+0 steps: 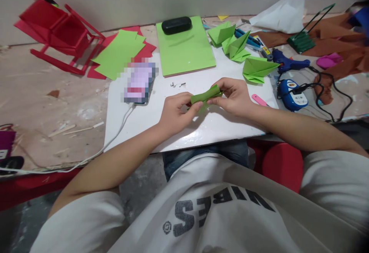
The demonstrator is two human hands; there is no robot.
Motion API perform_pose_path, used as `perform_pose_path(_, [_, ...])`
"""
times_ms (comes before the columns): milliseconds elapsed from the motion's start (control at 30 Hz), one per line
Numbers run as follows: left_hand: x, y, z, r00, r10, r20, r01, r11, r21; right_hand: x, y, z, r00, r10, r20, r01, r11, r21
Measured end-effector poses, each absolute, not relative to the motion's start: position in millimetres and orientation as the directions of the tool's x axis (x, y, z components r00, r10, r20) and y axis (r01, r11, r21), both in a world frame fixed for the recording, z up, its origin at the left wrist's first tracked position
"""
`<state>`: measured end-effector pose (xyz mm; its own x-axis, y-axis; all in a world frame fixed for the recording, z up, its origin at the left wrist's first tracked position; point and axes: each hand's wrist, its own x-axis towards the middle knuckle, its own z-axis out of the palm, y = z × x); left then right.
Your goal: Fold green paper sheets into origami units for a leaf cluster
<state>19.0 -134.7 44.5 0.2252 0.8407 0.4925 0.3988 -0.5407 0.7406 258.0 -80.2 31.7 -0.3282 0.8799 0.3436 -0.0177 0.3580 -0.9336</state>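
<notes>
Left hand (175, 111) and right hand (233, 95) both pinch a part-folded green paper piece (205, 95), fingertips closed on its ends. Three folded green pieces (258, 68) lie finished beyond the right fingers. Flat green sheets (121, 51) beyond the left fingers are untouched.

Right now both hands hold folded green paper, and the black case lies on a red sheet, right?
No: the head view shows the black case on a green sheet, not red. The left hand and right hand do hold the folded green paper.
</notes>
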Motion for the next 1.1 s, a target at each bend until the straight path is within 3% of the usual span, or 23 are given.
perform_pose_path(467, [16, -137, 50, 0.260, 0.821, 0.509, 0.516, -0.564, 0.645, 274, -71, 49, -0.461, 0.792, 0.400, 0.098, 0.494, -0.864])
perform_pose_path(667, [10, -132, 53, 0.226, 0.859, 0.459, 0.511, -0.506, 0.695, 281, -56, 48, -0.446, 0.819, 0.362, 0.054, 0.428, -0.902])
perform_pose_path(900, [6, -123, 53, 0.228, 0.883, 0.411, 0.493, -0.468, 0.733, 293, -42, 45, -0.475, 0.800, 0.366, 0.101, 0.463, -0.881])
perform_pose_path(1100, [2, -118, 50, 0.210, 0.903, 0.376, 0.560, -0.426, 0.711, 293, -40, 45, -0.481, 0.820, 0.312, 0.089, 0.400, -0.912])
